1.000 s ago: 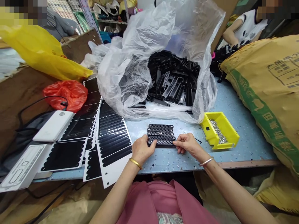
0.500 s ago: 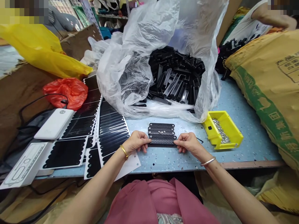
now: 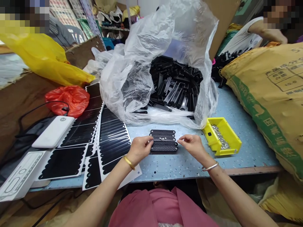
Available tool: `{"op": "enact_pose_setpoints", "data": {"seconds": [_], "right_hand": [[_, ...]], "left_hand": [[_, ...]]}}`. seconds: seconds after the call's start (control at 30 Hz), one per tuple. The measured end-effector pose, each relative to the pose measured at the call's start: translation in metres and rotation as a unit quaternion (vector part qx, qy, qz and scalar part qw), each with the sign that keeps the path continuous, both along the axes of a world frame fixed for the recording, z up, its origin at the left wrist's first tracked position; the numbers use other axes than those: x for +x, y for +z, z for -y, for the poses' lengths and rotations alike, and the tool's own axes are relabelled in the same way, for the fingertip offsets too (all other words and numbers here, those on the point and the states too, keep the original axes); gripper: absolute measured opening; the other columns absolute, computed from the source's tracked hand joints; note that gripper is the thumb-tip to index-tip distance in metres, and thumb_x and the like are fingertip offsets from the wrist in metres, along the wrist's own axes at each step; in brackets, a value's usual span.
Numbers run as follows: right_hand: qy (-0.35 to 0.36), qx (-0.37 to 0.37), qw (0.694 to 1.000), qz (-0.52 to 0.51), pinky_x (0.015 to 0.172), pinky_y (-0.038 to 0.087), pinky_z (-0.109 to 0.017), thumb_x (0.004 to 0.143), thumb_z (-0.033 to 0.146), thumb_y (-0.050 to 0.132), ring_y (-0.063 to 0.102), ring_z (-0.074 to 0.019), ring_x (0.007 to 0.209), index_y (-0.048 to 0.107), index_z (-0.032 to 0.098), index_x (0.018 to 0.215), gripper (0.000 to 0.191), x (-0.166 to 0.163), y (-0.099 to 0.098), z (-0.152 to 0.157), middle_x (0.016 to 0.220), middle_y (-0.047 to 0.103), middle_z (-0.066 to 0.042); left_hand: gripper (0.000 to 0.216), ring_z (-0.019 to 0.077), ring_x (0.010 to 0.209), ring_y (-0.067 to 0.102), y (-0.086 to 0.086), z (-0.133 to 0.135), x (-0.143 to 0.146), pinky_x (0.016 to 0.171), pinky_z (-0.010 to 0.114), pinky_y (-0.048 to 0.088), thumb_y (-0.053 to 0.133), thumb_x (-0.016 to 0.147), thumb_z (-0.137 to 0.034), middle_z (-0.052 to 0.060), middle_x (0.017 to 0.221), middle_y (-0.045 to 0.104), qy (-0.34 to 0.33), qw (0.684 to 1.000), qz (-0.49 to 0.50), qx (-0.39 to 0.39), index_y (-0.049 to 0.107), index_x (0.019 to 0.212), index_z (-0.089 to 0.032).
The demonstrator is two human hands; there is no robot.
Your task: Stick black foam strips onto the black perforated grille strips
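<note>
Several black perforated strips (image 3: 163, 146) lie side by side on the blue table, with small metal rings at their ends. A few loose rings (image 3: 163, 139) rest on the middle strips. My left hand (image 3: 141, 147) is at the strips' left ends, thumb and forefinger closed together; anything between the tips is too small to make out. Just off the right ends, apart from the strips, my right hand (image 3: 193, 145) has its thumb and forefinger brought together in a pinch; what they hold, if anything, does not show.
A yellow bin (image 3: 222, 137) of small metal pieces stands right. Behind the strips, a clear plastic bag (image 3: 139, 75) holds many black parts. Black sheets (image 3: 112, 135), a white device (image 3: 54, 131) and a white box (image 3: 22, 171) lie left. A large sack (image 3: 267, 85) leans right; a co-worker sits beyond.
Both hands have let go of the nearest strip's ends. My left hand has moved up along the left ends; my right hand has drawn slightly away from the strips. The view has tilted slightly.
</note>
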State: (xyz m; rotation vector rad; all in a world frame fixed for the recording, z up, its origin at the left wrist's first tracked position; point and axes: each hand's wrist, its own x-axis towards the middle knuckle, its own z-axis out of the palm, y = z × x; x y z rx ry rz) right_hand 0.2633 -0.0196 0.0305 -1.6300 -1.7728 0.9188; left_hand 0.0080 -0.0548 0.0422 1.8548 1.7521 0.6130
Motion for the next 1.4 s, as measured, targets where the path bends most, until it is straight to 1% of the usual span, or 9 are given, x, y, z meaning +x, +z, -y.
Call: {"op": "enact_pose_setpoints", "data": {"seconds": [0.1,0.2,0.4,0.57,0.73,0.87,1.03,1.27,1.4], "right_hand": [[0.097,0.113,0.979,0.137,0.062,0.046,-0.028,0.077,0.025,0.068,0.060,-0.0167,0.062,0.077,0.020,0.084,0.013,-0.019,0.005,-0.009,0.070,0.068,-0.004],[0.193,0.144,0.946,0.215,0.068,0.045,-0.028,0.081,0.019,0.065,0.061,-0.0180,0.072,0.076,0.019,0.092,0.016,-0.039,0.011,-0.015,0.079,0.067,-0.007],[0.302,0.110,0.908,0.270,0.069,0.041,-0.026,0.085,0.015,0.062,0.058,-0.0176,0.077,0.076,0.014,0.087,0.014,-0.057,0.024,-0.025,0.080,0.062,-0.008],[0.355,0.084,0.894,0.259,0.068,0.039,-0.025,0.087,0.017,0.060,0.055,-0.0158,0.073,0.077,0.018,0.094,0.018,-0.060,0.030,-0.035,0.079,0.060,-0.005],[0.379,0.089,0.887,0.249,0.064,0.037,-0.025,0.089,0.014,0.055,0.052,-0.0146,0.069,0.077,0.019,0.090,0.023,-0.060,0.026,-0.042,0.076,0.059,-0.004],[0.392,0.122,0.875,0.257,0.066,0.039,-0.026,0.087,0.007,0.050,0.051,-0.0159,0.071,0.072,0.013,0.082,0.024,-0.060,0.019,-0.038,0.079,0.059,-0.006],[0.378,0.166,0.864,0.289,0.067,0.039,-0.028,0.083,0.000,0.042,0.048,-0.0181,0.074,0.066,0.011,0.083,0.027,-0.058,0.012,-0.029,0.084,0.059,-0.009],[0.345,0.167,0.879,0.283,0.069,0.039,-0.029,0.079,-0.003,0.040,0.049,-0.0191,0.075,0.062,0.012,0.081,0.027,-0.060,0.009,-0.030,0.082,0.059,-0.009],[0.330,0.161,0.889,0.274,0.067,0.040,-0.027,0.086,0.003,0.043,0.051,-0.0175,0.072,0.063,0.012,0.079,0.023,-0.062,0.010,-0.031,0.079,0.059,-0.009]], "left_hand": [[0.025,0.0210,0.090,0.068,0.004,-0.011,0.013,0.083,0.030,0.046,0.055,0.087,-0.028,0.005,0.098,0.075,-0.055,0.997,-0.060,0.010,0.072,0.105,-0.026],[0.024,0.0247,0.091,0.067,0.007,-0.021,0.023,0.081,0.033,0.046,0.054,0.087,-0.032,0.007,0.095,0.074,-0.100,0.985,-0.139,-0.010,0.072,0.101,-0.026],[0.020,0.0261,0.087,0.066,0.008,-0.035,0.027,0.078,0.033,0.045,0.057,0.084,-0.032,0.009,0.086,0.072,-0.125,0.982,-0.142,-0.022,0.075,0.082,-0.023],[0.019,0.0250,0.083,0.067,0.005,-0.043,0.025,0.075,0.032,0.045,0.058,0.081,-0.029,0.007,0.082,0.074,-0.144,0.984,-0.099,-0.028,0.077,0.081,-0.025],[0.021,0.0233,0.077,0.067,0.003,-0.048,0.024,0.070,0.030,0.044,0.056,0.081,-0.023,0.006,0.080,0.075,-0.171,0.981,-0.092,-0.016,0.078,0.079,-0.024],[0.022,0.0226,0.077,0.067,0.003,-0.051,0.022,0.071,0.029,0.044,0.055,0.080,-0.019,0.005,0.079,0.074,-0.187,0.977,-0.102,-0.009,0.076,0.077,-0.023],[0.023,0.0241,0.079,0.066,0.001,-0.051,0.023,0.073,0.031,0.044,0.051,0.079,-0.014,0.008,0.080,0.073,-0.199,0.974,-0.111,0.004,0.073,0.074,-0.019],[0.023,0.0217,0.072,0.063,0.002,-0.051,0.023,0.068,0.029,0.044,0.049,0.078,-0.011,0.009,0.075,0.070,-0.185,0.978,-0.090,0.018,0.069,0.070,-0.017],[0.021,0.0191,0.069,0.062,0.003,-0.052,0.018,0.067,0.028,0.043,0.050,0.078,-0.012,0.006,0.072,0.070,-0.159,0.985,-0.065,0.031,0.070,0.072,-0.017]]}}
